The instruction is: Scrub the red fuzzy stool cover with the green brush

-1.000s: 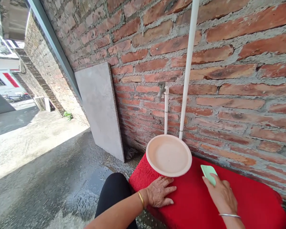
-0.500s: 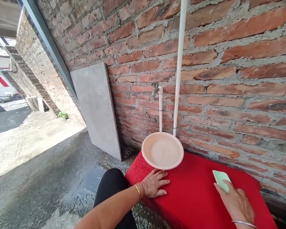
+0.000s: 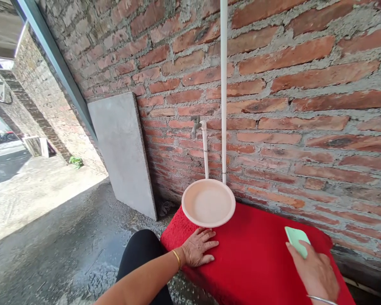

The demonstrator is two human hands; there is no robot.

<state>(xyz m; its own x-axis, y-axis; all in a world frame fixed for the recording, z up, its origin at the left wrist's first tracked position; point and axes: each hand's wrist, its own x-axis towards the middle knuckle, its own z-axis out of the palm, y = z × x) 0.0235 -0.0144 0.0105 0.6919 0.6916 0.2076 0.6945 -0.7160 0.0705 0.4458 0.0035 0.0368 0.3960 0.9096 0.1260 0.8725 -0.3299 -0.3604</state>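
My left hand [image 3: 198, 248], with a gold bangle at the wrist, lies flat on a red cloth [image 3: 254, 241], fingers spread. Its fingertips are close to the near rim of a pale pink plastic basin [image 3: 208, 203], which rests on the cloth's far left corner and looks empty. At the right, my right hand [image 3: 317, 271] is closed around a flat mint-green rectangular object [image 3: 297, 240] with rounded corners. The thumb grips its near side, and the hand covers its lower end. A silver bangle circles the right wrist. Whether the green object touches the cloth I cannot tell.
A brick wall [image 3: 273, 140] runs behind the red-covered surface. A tap [image 3: 196, 126] on a white pipe [image 3: 205, 152] stands behind the basin, beside a taller pipe [image 3: 224, 84]. A grey slab [image 3: 122, 152] leans on the wall. Wet concrete floor [image 3: 92, 241] lies left.
The view has shifted slightly to the right, so the wall, basin and left hand appear farther left. Both hands keep their places, the right still holding the green object.
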